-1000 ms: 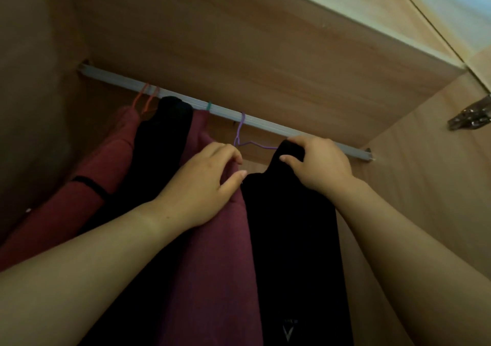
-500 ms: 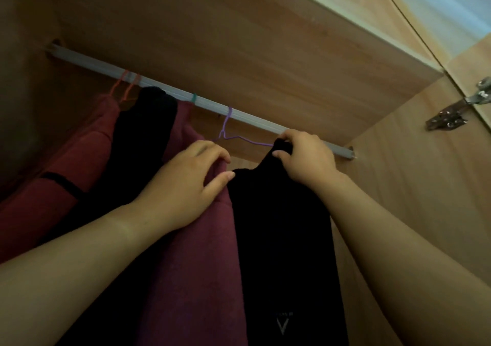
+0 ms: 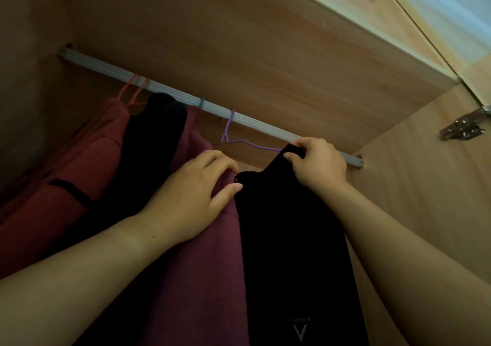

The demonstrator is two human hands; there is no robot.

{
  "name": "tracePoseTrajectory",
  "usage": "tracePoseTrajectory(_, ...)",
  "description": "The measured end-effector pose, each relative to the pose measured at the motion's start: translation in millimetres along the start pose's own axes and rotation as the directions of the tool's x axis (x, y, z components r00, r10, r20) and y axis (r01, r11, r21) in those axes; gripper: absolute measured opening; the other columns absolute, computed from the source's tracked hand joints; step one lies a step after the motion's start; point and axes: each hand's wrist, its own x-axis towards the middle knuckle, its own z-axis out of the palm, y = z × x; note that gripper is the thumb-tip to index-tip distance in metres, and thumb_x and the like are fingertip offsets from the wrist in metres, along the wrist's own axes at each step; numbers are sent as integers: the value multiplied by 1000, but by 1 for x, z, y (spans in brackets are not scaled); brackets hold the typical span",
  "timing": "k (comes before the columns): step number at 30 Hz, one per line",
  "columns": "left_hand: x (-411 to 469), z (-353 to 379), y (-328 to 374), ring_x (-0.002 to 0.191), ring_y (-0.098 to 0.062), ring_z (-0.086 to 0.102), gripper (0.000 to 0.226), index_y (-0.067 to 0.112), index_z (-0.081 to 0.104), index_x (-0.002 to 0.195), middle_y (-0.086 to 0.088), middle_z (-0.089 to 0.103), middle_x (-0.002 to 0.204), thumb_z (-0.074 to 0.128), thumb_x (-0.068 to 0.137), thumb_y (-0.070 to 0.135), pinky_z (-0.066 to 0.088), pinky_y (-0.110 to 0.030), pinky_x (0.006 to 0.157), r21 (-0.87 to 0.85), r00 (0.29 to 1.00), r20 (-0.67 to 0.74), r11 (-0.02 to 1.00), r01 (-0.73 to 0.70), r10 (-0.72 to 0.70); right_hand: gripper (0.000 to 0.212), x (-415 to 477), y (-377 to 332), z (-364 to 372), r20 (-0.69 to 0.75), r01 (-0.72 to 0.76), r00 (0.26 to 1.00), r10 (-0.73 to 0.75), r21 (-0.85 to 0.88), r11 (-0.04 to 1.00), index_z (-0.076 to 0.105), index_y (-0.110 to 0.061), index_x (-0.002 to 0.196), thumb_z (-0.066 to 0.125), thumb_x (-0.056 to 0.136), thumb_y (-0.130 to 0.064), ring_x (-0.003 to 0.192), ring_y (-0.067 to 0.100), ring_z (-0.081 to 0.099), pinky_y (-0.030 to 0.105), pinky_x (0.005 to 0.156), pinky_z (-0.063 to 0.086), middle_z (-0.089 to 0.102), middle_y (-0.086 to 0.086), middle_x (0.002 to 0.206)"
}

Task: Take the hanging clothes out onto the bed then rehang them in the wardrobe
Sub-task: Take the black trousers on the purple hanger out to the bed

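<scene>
Head view: your right hand [image 3: 317, 163] pinches the top of the black garment [image 3: 292, 239] at the right end of the rail [image 3: 186, 101]. The arm of the purple hanger [image 3: 228, 133] runs into it. Long axis: straight down from the rail. Your left hand [image 3: 196, 194] grips the maroon garment [image 3: 202, 279] just beside it. A pale A-shaped logo [image 3: 300, 332] sits low on the black cloth; the lettering above it is unreadable.

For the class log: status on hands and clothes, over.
Right hand grips black garment at top, on purple hanger. Left hand pinches maroon garment beside it. Hanger hooked on rail.
</scene>
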Motion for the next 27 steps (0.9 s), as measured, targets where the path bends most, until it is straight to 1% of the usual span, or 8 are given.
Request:
tracePoseTrajectory(5, -1, -1, -1, 110, -8, 51, 49, 29, 55, 111, 15, 49, 118, 31, 81, 60, 44, -30, 95, 0, 1000, -2, 1000, -6, 6, 22, 2, 0, 5, 34, -8, 999, 9, -34, 999, 64, -33, 109, 60, 88, -36, 104, 20, 59, 26, 70, 37, 66, -4, 108)
tracePoseTrajectory(10, -2, -3, 0, 111, -6, 50, 51, 30, 55, 112, 16, 48, 120, 30, 80, 61, 43, -27, 96, 4, 1000, -6, 1000, 4, -4, 21, 1, 5, 13, 5, -59, 998, 59, 2, 998, 63, -33, 109, 56, 90, -35, 109, 21, 57, 27, 75, 37, 64, -4, 113)
tracePoseTrajectory(14, -5, -3, -1, 112, -2, 49, 52, 31, 55, 112, 17, 47, 120, 29, 79, 61, 37, -15, 92, 4, 1000, 5, 1000, 5, -5, 20, 12, 12, 11, 26, -117, 993, 115, 92, 989, 65, -33, 106, 59, 88, -38, 107, 22, 58, 28, 77, 39, 66, -4, 110)
tracePoseTrajectory(16, -6, -4, -1, 111, 0, 47, 52, 33, 55, 113, 19, 46, 122, 29, 79, 63, 30, -5, 88, 6, 1000, 11, 1000, 11, -11, 20, 20, 10, 6, 14, -130, 991, 130, 94, 987, 65, -33, 106, 60, 87, -38, 107, 24, 58, 28, 76, 39, 66, -3, 109)
tracePoseTrajectory(17, -5, -4, -1, 112, 0, 46, 49, 34, 55, 113, 19, 45, 123, 32, 80, 62, 29, -3, 87, 7, 1000, 12, 1000, 14, -14, 20, 25, 9, 2, 1, -143, 990, 143, 89, 986, 65, -33, 106, 60, 87, -38, 106, 24, 58, 28, 76, 39, 66, -2, 109)
tracePoseTrajectory(20, -5, -5, -3, 115, 0, 45, 36, 35, 54, 113, 20, 43, 126, 43, 86, 56, 30, -5, 88, -6, 999, 19, 1000, 26, -26, 18, 33, 8, -9, -44, -185, 981, 190, 93, 978, 66, -35, 104, 61, 86, -36, 106, 25, 58, 27, 76, 39, 66, -3, 110)
tracePoseTrajectory(24, -5, -5, -2, 112, 2, 45, 38, 34, 54, 113, 22, 43, 124, 41, 85, 56, 30, -2, 84, -20, 1000, 3, 1000, 11, -11, 8, 33, 17, -16, -79, -193, 977, 199, 78, 978, 64, -39, 90, 62, 85, -34, 103, 23, 58, 24, 72, 36, 66, -6, 107)
tracePoseTrajectory(27, -5, -4, -2, 111, 4, 44, 39, 35, 54, 113, 24, 42, 124, 40, 85, 58, 33, -2, 80, -31, 1000, 6, 999, 10, -9, 11, 34, 21, -22, -101, -176, 978, 182, 58, 983, 66, -40, 94, 62, 85, -34, 104, 23, 58, 24, 73, 36, 66, -6, 107)
